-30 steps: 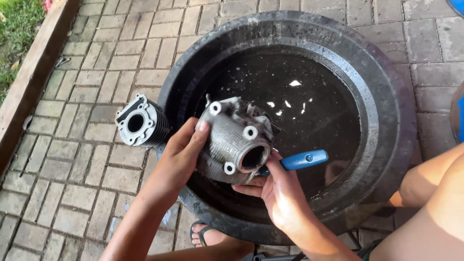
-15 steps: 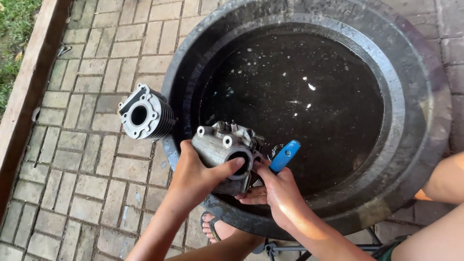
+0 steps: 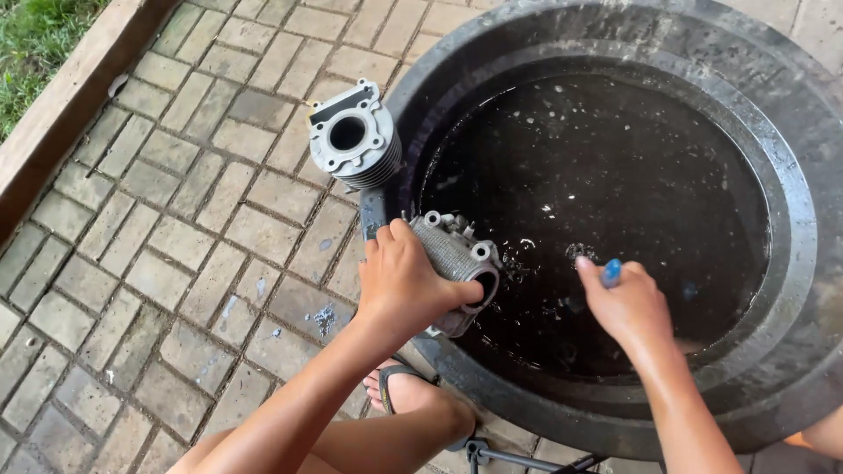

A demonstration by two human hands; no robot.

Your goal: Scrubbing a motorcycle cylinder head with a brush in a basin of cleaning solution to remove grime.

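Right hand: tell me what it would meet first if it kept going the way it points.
The right hand, holding a blue-handled tool, points down into the black tub. It would likely meet the dark water first, though depth is hard to judge.

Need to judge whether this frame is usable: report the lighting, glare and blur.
Head view: soft, even daylight with no hard shadows; the dark water in the black tub shows pale specks, no strong glare; the left hand on the metal engine part is sharp, the right hand slightly soft.
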